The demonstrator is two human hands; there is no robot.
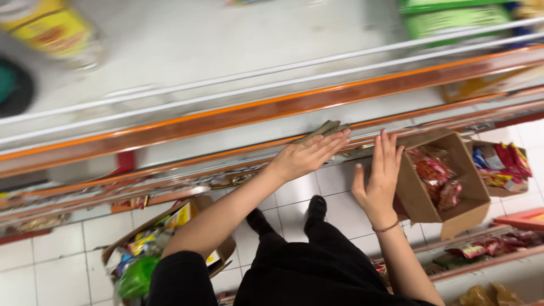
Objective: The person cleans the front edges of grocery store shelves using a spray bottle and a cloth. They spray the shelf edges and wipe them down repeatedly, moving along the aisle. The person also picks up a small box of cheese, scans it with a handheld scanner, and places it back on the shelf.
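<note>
Two hands, the left hand (306,156) and the right hand (378,180), were there. Three cardboard boxes stood about: one near left (222,249), one right (418,195), another far right (513,190).

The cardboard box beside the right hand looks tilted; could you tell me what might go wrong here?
The box tilts open side up beside the right hand; its red packets could spill. The left hand presses a flat olive pack at the shelf edge; it may slip off.
</note>
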